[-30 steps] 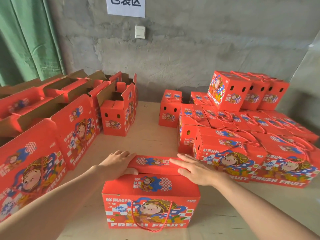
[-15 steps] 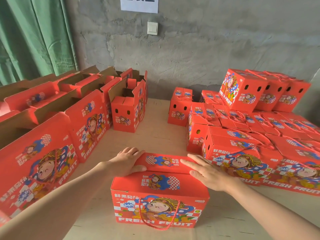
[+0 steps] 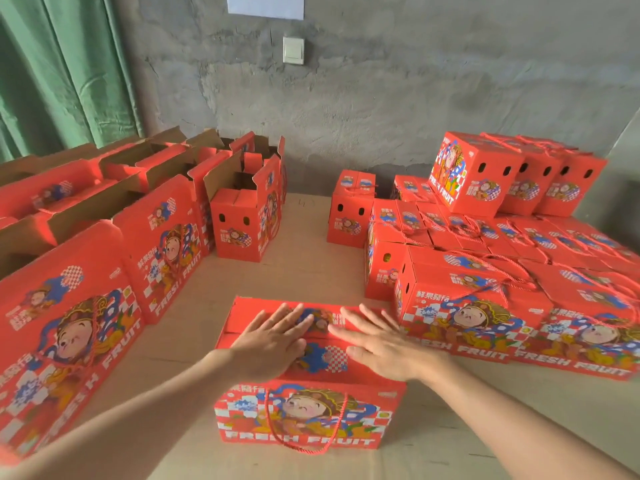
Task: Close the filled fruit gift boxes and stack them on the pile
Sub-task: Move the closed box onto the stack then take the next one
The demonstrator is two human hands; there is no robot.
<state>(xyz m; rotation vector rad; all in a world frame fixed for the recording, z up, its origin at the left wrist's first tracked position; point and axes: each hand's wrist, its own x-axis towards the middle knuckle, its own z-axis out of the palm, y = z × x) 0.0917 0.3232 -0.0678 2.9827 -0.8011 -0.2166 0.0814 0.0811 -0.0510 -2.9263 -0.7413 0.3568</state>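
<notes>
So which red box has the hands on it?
The lone box at the front middle. The left hand and right hand lie flat on its top; the open boxes left and the pile right are untouched.

Red box (image 3: 304, 417) stands upright, top flaps folded flat, rope handle hanging down its front; pile (image 3: 467, 282) of closed boxes just right of it

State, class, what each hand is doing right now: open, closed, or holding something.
Left hand: open, fingers straight, pressing on the gift box.
Right hand: open, flat on the same box.
</notes>
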